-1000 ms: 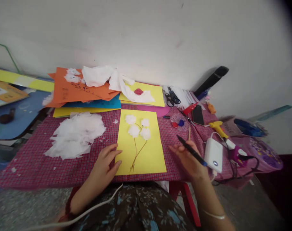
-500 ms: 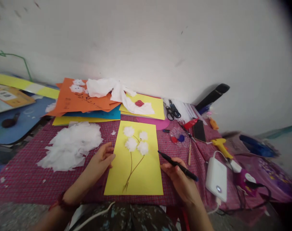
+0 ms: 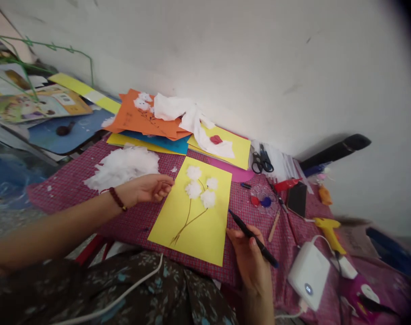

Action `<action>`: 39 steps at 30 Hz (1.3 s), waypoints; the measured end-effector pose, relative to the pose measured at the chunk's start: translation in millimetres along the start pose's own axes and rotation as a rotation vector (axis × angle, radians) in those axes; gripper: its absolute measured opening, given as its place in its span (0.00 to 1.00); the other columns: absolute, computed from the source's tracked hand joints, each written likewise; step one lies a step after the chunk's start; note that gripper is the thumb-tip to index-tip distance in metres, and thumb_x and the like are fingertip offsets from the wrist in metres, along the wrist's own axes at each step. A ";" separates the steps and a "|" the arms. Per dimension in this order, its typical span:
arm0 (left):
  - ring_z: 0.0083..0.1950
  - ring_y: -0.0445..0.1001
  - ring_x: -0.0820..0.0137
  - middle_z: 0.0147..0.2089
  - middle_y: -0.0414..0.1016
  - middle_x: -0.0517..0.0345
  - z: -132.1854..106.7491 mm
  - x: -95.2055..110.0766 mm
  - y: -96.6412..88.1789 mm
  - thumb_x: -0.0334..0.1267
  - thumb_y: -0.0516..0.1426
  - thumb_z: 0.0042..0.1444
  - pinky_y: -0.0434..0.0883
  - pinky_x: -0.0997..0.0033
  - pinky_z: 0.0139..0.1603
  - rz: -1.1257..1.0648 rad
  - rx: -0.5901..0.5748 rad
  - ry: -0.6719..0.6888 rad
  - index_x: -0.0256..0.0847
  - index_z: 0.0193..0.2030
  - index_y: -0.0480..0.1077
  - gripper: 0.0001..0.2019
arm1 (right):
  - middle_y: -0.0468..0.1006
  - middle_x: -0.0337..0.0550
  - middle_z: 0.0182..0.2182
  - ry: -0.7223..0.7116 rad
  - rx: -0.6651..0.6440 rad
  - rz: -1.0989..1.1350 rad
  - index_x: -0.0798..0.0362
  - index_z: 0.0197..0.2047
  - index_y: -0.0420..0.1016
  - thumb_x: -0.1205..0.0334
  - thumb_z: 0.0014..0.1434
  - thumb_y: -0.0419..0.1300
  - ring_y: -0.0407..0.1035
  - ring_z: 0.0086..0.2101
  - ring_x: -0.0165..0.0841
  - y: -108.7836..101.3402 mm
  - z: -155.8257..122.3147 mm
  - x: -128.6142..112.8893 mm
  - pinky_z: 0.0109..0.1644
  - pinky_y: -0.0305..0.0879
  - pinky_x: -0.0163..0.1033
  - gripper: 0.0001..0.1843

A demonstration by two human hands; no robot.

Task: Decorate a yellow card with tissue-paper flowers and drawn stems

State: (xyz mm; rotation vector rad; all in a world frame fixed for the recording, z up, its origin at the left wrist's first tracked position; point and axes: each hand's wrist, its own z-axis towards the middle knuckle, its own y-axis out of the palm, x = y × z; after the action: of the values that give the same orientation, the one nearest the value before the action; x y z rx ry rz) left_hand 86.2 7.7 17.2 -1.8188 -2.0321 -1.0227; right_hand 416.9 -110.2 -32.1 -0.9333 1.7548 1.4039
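Observation:
A yellow sheet (image 3: 195, 234) lies tilted in front of me. On it are white fluffy paper blossoms (image 3: 193, 189) above thin brown drawn-looking stems (image 3: 187, 224). My right hand (image 3: 251, 257) is beside the sheet's lower right edge, closed around a black marker (image 3: 254, 239) whose tip points up and left. My left hand (image 3: 153, 187), with a dark red bead bracelet (image 3: 116, 198) at the wrist, hovers by the sheet's left edge. Its fingers are curled in towards the thumb; whether something small is between them cannot be made out. A heap of torn white tissue (image 3: 124, 164) lies behind that hand.
Orange sheets (image 3: 131, 118) and a yellow sheet (image 3: 241, 151) are stacked at the back. Scissors (image 3: 262, 161), a clear palette with red and blue (image 3: 260, 201), a phone (image 3: 296, 198), a yellow glue gun (image 3: 330, 232) and a white power bank (image 3: 310, 275) occupy the right side.
The view has turned, and the yellow sheet appears more slanted. My left hand's fingers have curled in and sit higher by the sheet's edge. My right hand still holds the marker.

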 end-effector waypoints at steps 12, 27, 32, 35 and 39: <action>0.45 0.73 0.70 0.46 0.74 0.54 -11.4 -8.9 9.0 0.37 0.66 0.48 0.70 0.69 0.44 0.063 0.122 0.385 0.39 0.41 0.71 0.14 | 0.81 0.37 0.31 -0.020 0.064 0.033 0.41 0.44 0.77 0.50 0.53 0.69 0.76 0.39 0.36 2.3 13.4 3.4 0.61 0.66 0.54 0.15; 0.38 0.80 0.58 0.39 0.82 0.48 1.3 -19.7 4.7 0.43 0.68 0.44 0.75 0.62 0.39 0.122 -0.121 0.172 0.36 0.43 0.74 0.20 | 0.78 0.37 0.29 -0.078 0.152 0.034 0.43 0.46 0.75 0.53 0.57 0.65 0.75 0.36 0.35 27.6 32.1 22.2 0.49 0.71 0.45 0.13; 0.35 0.79 0.60 0.38 0.82 0.51 -4.3 -25.9 7.0 0.50 0.62 0.51 0.73 0.67 0.31 0.521 -0.046 0.378 0.37 0.44 0.74 0.19 | 0.78 0.36 0.29 -0.124 0.143 0.115 0.43 0.45 0.76 0.53 0.57 0.66 0.75 0.36 0.34 30.1 25.4 20.2 0.51 0.71 0.44 0.13; 0.34 0.78 0.62 0.40 0.82 0.52 -5.3 -27.8 8.5 0.51 0.60 0.53 0.72 0.68 0.28 0.600 0.009 0.472 0.38 0.45 0.73 0.20 | 0.78 0.36 0.28 -0.164 0.146 0.155 0.43 0.44 0.77 0.54 0.56 0.66 0.74 0.35 0.33 28.1 21.3 14.9 0.52 0.70 0.45 0.12; 0.33 0.79 0.62 0.36 0.82 0.53 4.8 -18.6 25.1 0.50 0.59 0.54 0.74 0.68 0.29 0.534 0.019 0.491 0.38 0.50 0.72 0.21 | 0.77 0.36 0.27 -0.306 0.192 0.158 0.42 0.43 0.78 0.51 0.55 0.67 0.73 0.33 0.33 16.2 17.0 -1.7 0.53 0.70 0.48 0.12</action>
State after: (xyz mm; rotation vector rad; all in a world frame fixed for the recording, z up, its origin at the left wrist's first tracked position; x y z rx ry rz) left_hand 114.9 -4.1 11.3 -1.7345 -1.1847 -1.1266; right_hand 405.1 -90.8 -25.8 -0.4589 1.7190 1.3648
